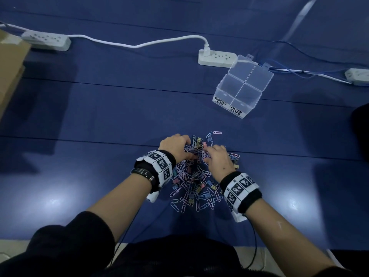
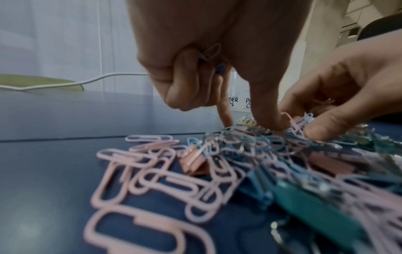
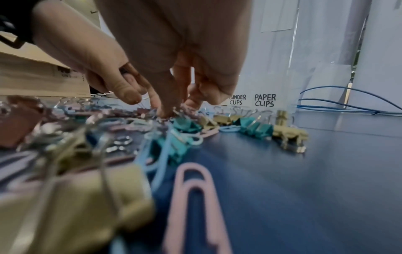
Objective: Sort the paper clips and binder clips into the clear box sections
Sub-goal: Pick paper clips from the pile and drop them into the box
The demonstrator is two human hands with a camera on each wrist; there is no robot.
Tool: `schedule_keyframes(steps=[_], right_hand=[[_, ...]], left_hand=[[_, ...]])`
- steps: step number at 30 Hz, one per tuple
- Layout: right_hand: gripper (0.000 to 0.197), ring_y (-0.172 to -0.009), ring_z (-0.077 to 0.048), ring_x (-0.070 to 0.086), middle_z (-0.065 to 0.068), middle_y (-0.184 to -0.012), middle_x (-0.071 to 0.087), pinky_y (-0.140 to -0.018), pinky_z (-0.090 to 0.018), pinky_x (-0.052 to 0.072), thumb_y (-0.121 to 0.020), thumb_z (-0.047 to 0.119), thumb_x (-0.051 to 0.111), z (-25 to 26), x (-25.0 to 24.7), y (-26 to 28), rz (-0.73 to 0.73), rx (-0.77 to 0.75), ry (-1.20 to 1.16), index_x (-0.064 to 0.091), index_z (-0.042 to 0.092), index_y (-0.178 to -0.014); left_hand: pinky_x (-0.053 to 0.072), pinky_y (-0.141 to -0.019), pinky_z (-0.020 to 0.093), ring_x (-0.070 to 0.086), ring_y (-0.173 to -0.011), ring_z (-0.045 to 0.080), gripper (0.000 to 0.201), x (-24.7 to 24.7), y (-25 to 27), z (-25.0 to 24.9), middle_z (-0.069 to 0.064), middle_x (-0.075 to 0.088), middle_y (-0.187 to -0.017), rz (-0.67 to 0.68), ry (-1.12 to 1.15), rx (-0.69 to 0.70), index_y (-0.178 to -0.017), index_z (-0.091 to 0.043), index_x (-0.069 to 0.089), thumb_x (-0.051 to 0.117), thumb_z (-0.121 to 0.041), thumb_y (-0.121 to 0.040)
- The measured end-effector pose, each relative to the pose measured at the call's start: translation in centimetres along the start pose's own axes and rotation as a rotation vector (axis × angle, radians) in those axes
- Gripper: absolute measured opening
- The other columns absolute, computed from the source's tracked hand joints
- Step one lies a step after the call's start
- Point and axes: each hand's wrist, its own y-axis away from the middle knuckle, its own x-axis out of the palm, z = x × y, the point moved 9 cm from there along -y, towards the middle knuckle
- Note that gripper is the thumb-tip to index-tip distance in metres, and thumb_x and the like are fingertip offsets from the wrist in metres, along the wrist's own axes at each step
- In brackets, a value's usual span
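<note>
A heap of pastel paper clips and small binder clips (image 1: 196,182) lies on the blue table between my wrists. My left hand (image 1: 176,145) reaches into its far end; the curled outer fingers (image 2: 185,82) hold a few paper clips (image 2: 210,53) against the palm while forefinger and thumb touch the heap. My right hand (image 1: 217,154) is close beside it, thumb and fingers pinching a pink paper clip (image 2: 292,122) on top of the heap. The clear box (image 1: 242,86) stands open, far right, with front sections labelled BINDER CLIPS (image 1: 220,101) and PAPER CLIPS (image 1: 236,111); nothing shows inside them.
White power strips (image 1: 216,57) and a white cable (image 1: 129,44) run along the far side. Blue wires (image 1: 299,71) pass behind the box. A cardboard box (image 1: 10,72) sits at the left edge. Two loose paper clips (image 1: 214,133) lie beyond the heap.
</note>
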Motion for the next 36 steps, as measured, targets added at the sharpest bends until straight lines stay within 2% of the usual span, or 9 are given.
schedule_keyframes(steps=[4,11,14,19,24,27,31,33,36], right_hand=[[0.022,-0.108,-0.024,0.045,-0.012,-0.111,0.059,-0.092,-0.032,0.037,-0.092,0.016,0.05,0.4,-0.1,0.1,-0.003,-0.027,0.04,0.056,0.004,-0.11],[0.018,-0.107,-0.025,0.043,-0.012,-0.111,0.057,-0.093,-0.033,0.038,-0.093,0.012,0.044,-0.2,0.4,-0.2,0.064,-0.038,0.111,0.054,0.005,-0.106],[0.019,-0.102,-0.024,0.046,-0.012,-0.101,0.059,-0.086,-0.031,0.036,-0.093,0.014,0.046,-1.5,-0.7,-0.1,0.02,0.067,-0.168,0.059,0.002,-0.101],[0.015,-0.056,-0.009,0.043,0.003,-0.066,0.047,-0.05,-0.009,0.04,-0.094,0.009,0.045,-3.2,-2.2,0.5,-0.052,0.213,-0.78,0.05,0.012,-0.08],[0.025,-0.063,-0.015,0.042,-0.003,-0.069,0.042,-0.047,-0.012,0.042,-0.095,0.002,0.037,-3.7,-2.0,0.9,-0.008,0.291,-1.28,0.048,0.01,-0.073],[0.024,-0.063,-0.013,0.045,-0.005,-0.078,0.047,-0.047,-0.013,0.043,-0.096,0.003,0.035,-3.9,-1.7,1.0,0.05,0.323,-1.44,0.047,0.008,-0.076],[0.023,-0.053,-0.008,0.05,-0.002,-0.074,0.061,-0.047,-0.015,0.045,-0.097,0.008,0.032,-3.6,-0.7,1.4,0.182,0.373,-1.618,0.047,0.012,-0.08],[0.021,-0.049,-0.008,0.051,0.001,-0.063,0.062,-0.045,-0.016,0.045,-0.095,0.007,0.033,-3.3,-0.4,1.5,0.259,0.384,-1.694,0.05,0.013,-0.084],[0.018,-0.045,-0.009,0.049,0.002,-0.055,0.056,-0.04,-0.016,0.041,-0.084,0.008,0.036,-2.9,-0.2,1.8,0.355,0.417,-1.678,0.053,0.011,-0.083]], left_hand=[[0.044,-0.089,0.034,0.055,-0.112,0.022,0.032,0.1,0.1,-0.5,0.004,0.058,-0.122,0.001,0.037,0.034,-0.113,-0.022,0.059,0.061,-0.038,-0.086],[0.043,-0.092,0.036,0.055,-0.113,0.024,0.027,0.6,-0.3,-0.3,0.006,0.057,-0.123,0.023,0.046,0.029,-0.113,-0.015,0.057,0.058,-0.028,-0.089],[0.045,-0.09,0.037,0.057,-0.11,0.027,0.025,0.5,-0.3,-0.6,0.008,0.057,-0.121,-0.003,-0.017,0.059,-0.112,-0.011,0.057,0.049,-0.027,-0.095],[0.046,-0.088,0.039,0.059,-0.102,0.031,0.031,0.6,-0.2,-0.7,0.012,0.056,-0.118,0.012,-0.059,0.069,-0.112,-0.006,0.055,0.036,-0.025,-0.097],[0.034,-0.069,0.029,0.044,-0.077,0.021,0.027,0.2,-0.2,0.7,0.006,0.048,-0.082,0.028,0.269,-0.013,-0.078,-0.012,0.044,0.03,-0.024,-0.098],[0.029,-0.053,0.023,0.036,-0.058,0.012,0.037,0.5,-0.3,1.7,-0.002,0.038,-0.063,0.054,0.707,-0.077,-0.059,-0.017,0.035,0.03,-0.007,-0.095],[0.017,-0.032,0.004,0.024,-0.024,0.003,0.021,1.9,0.6,1.4,-0.005,0.045,-0.037,0.249,1.134,-0.086,-0.059,-0.009,0.037,0.028,-0.004,-0.078],[0.017,-0.03,0.004,0.025,-0.023,0.003,0.017,2.0,1.0,0.7,-0.004,0.047,-0.036,0.3,1.218,-0.038,-0.062,-0.007,0.04,0.029,-0.008,-0.075],[0.019,-0.03,0.007,0.027,-0.026,0.004,0.035,2.0,0.8,1.0,-0.006,0.048,-0.041,0.245,1.154,-0.065,-0.061,-0.011,0.046,0.032,-0.018,-0.092]])
